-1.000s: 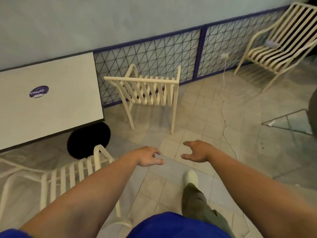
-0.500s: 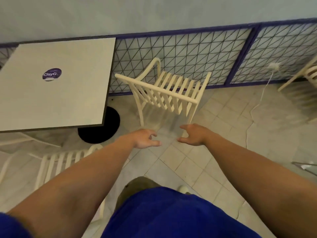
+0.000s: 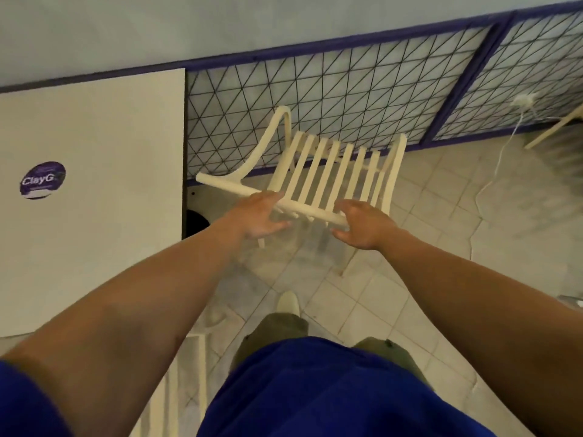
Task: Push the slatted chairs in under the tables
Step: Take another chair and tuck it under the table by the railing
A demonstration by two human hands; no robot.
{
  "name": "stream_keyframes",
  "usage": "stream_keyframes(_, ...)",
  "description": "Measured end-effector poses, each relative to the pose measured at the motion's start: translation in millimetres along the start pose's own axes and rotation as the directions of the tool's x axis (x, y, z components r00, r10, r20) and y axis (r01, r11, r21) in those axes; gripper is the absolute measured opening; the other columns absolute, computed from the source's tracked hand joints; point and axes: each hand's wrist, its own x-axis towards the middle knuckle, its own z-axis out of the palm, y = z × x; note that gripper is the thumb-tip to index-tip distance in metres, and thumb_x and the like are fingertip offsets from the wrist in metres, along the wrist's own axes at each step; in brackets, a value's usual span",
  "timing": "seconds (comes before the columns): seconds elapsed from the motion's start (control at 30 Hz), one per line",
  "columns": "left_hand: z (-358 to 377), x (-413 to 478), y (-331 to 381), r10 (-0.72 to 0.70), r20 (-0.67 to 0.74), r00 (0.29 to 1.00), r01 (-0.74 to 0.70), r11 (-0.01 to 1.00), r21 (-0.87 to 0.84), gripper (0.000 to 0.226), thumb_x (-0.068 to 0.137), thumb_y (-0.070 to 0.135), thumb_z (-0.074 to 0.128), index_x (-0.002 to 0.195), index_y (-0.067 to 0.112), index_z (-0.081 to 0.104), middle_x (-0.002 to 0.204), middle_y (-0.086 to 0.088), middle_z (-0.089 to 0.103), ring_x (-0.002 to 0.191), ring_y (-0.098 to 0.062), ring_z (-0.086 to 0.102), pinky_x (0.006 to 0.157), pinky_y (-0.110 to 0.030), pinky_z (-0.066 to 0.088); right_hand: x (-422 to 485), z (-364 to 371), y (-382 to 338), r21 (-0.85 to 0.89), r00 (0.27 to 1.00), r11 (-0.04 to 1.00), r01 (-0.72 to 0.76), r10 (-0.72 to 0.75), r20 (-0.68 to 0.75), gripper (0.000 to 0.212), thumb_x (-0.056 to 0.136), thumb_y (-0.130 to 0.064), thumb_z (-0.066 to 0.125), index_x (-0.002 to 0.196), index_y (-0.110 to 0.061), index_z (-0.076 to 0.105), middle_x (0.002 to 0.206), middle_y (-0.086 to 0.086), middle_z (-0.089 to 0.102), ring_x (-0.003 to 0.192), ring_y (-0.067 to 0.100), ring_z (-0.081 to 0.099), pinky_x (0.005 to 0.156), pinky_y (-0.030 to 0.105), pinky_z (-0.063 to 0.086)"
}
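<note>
Change from 0.5 s ago: both hands, then short of chair, now on top rail (image 3: pixel 303 208).
Left hand (image 3: pixel 260 216): fingers over rail, thumb under, curled round it.
Right hand (image 3: pixel 362 227): same hold at rail's right end.
Slatted chair (image 3: pixel 328 171): cream, back toward person, seat toward mesh fence (image 3: pixel 315 99). Stands on tiled floor (image 3: pixel 441 216), just right of white surface (image 3: pixel 94 216), not under it.

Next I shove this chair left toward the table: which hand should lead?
Right, probably. The right hand sits at the top rail's end farther from the table, so it can drive the slatted chair leftward; the left hand lies mid-rail, nearer the table, better for steadying.
</note>
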Motion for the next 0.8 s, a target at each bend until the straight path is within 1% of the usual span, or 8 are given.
stream_keyframes(0.1, -17.5, 38.6, -26.4, 0.038, 0.059, 0.998, -0.047, 0.987, 0.155, 0.080, 0.088, 0.055, 0.065, 0.152, 0.022, 0.030, 0.147, -0.007, 0.047, 0.127, -0.029, 0.048, 0.106, -0.044, 0.038, 32.7, 3.0, 4.5, -0.018, 0.985, 0.996, -0.083, 0.085, 0.152, 0.073, 0.087, -0.050, 0.061, 0.147, -0.019, 0.032, 0.143, 0.008, 0.045, 0.123, 0.029, 0.047, 0.099, 0.043, 0.043)
stream_keyframes(0.2, -22.8, 73.6, -44.4, -0.023, 0.236, 0.972, -0.036, 0.969, 0.244, 0.079, 0.087, 0.052, 0.065, 0.152, 0.023, 0.031, 0.144, -0.006, 0.050, 0.121, -0.028, 0.053, 0.099, -0.040, 0.043, 54.8, 10.5, 10.4, -0.028, 0.954, 0.991, -0.130, 0.133, 0.270, 0.081, 0.088, -0.049, 0.061, 0.153, -0.020, 0.021, 0.150, 0.007, 0.038, 0.130, 0.028, 0.043, 0.103, 0.040, 0.039)
stream_keyframes(0.27, -20.8, 91.9, -50.2, -0.055, 0.352, 0.934, -0.038, 0.967, 0.253, 0.074, 0.087, 0.047, 0.067, 0.151, 0.028, 0.034, 0.138, -0.004, 0.054, 0.113, -0.024, 0.056, 0.087, -0.035, 0.044, 66.7, 17.8, 14.0, -0.039, 0.929, 0.988, -0.152, 0.156, 0.334, 0.081, 0.088, -0.046, 0.062, 0.153, -0.022, 0.019, 0.150, 0.008, 0.039, 0.129, 0.028, 0.044, 0.102, 0.039, 0.040)
stream_keyframes(0.37, -16.1, 111.3, -58.3, -0.048, 0.427, 0.903, -0.065, 0.967, 0.245, 0.064, 0.085, 0.034, 0.071, 0.143, 0.040, 0.045, 0.118, 0.006, 0.060, 0.086, -0.012, 0.052, 0.063, -0.028, 0.036, 83.4, 27.7, 16.0, -0.028, 0.889, 0.980, -0.199, 0.193, 0.415, 0.082, 0.086, -0.036, 0.066, 0.153, -0.026, 0.019, 0.143, 0.010, 0.046, 0.119, 0.028, 0.052, 0.096, 0.038, 0.046)
stream_keyframes(0.53, -11.0, 132.3, -71.6, -0.095, 0.517, 0.851, -0.072, 0.953, 0.293, 0.077, 0.084, 0.012, 0.063, 0.143, 0.055, 0.037, 0.125, 0.006, 0.053, 0.074, -0.006, 0.046, 0.054, -0.024, 0.029, 96.3, 46.9, 11.0, 0.058, 0.883, 0.972, -0.228, 0.181, 0.434, 0.071, 0.083, -0.017, 0.061, 0.147, -0.035, 0.034, 0.121, 0.003, 0.055, 0.092, 0.022, 0.056, 0.082, 0.034, 0.049)
stream_keyframes(0.63, -11.2, 135.7, -71.9, -0.110, 0.566, 0.817, -0.070, 0.955, 0.287, 0.084, 0.085, 0.007, 0.059, 0.145, 0.058, 0.030, 0.129, 0.004, 0.050, 0.074, -0.007, 0.046, 0.055, -0.025, 0.030, 96.2, 49.8, 11.9, 0.052, 0.887, 0.973, -0.227, 0.185, 0.423, 0.074, 0.082, -0.012, 0.061, 0.146, -0.038, 0.035, 0.104, -0.002, 0.048, 0.079, 0.017, 0.052, 0.073, 0.031, 0.048)
stream_keyframes(0.73, -13.0, 133.4, -68.3, -0.099, 0.546, 0.832, -0.086, 0.949, 0.304, 0.082, 0.088, 0.006, 0.058, 0.147, 0.055, 0.030, 0.135, 0.001, 0.051, 0.091, -0.017, 0.051, 0.071, -0.029, 0.036, 96.3, 50.5, 12.8, 0.054, 0.891, 0.972, -0.229, 0.187, 0.413, 0.078, 0.082, -0.010, 0.063, 0.148, -0.039, 0.032, 0.098, -0.005, 0.041, 0.069, 0.010, 0.046, 0.071, 0.029, 0.045)
stream_keyframes(0.8, -12.9, 129.4, -65.5, -0.085, 0.529, 0.844, -0.103, 0.944, 0.315, 0.080, 0.090, 0.006, 0.057, 0.148, 0.054, 0.030, 0.134, 0.000, 0.052, 0.090, -0.016, 0.047, 0.075, -0.030, 0.035, 94.7, 52.1, 14.2, 0.061, 0.893, 0.973, -0.224, 0.180, 0.413, 0.079, 0.083, -0.010, 0.063, 0.148, -0.038, 0.031, 0.096, -0.006, 0.040, 0.065, 0.008, 0.041, 0.070, 0.029, 0.042)
